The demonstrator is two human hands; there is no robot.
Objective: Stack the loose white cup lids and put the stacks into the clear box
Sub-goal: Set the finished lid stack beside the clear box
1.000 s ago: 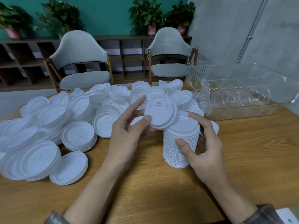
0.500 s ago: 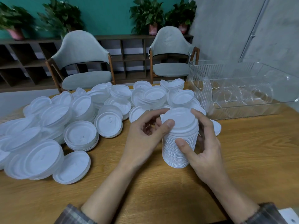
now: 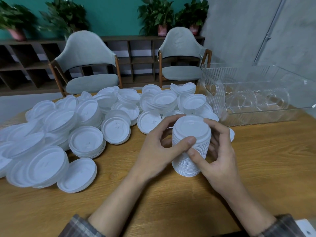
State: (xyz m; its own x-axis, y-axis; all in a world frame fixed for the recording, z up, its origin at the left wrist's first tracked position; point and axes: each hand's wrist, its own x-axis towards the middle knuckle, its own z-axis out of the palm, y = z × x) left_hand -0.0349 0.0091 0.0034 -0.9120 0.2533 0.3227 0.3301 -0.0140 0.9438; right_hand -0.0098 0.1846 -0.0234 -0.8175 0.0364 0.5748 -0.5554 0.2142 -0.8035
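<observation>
A tall stack of white cup lids [image 3: 190,134] stands upright on the wooden table [image 3: 256,168] in the middle. My left hand [image 3: 159,149] curls round the stack's left side, thumb on its front near the top. My right hand [image 3: 217,151] wraps the right side, with the thumb across the lower front. A large heap of loose white lids [image 3: 68,127] covers the table to the left and behind the stack. The clear box [image 3: 256,94] sits at the far right of the table, apparently without lids inside.
Two grey chairs [image 3: 89,65] stand behind the table. A low shelf with potted plants [image 3: 159,16] runs along the green wall. Bare wood lies in front of the stack. A white object's corner [image 3: 306,228] shows at the bottom right.
My left hand brought a lid from above the heap onto the stack's top, then closed round the stack's left side. My right hand stayed on the stack.
</observation>
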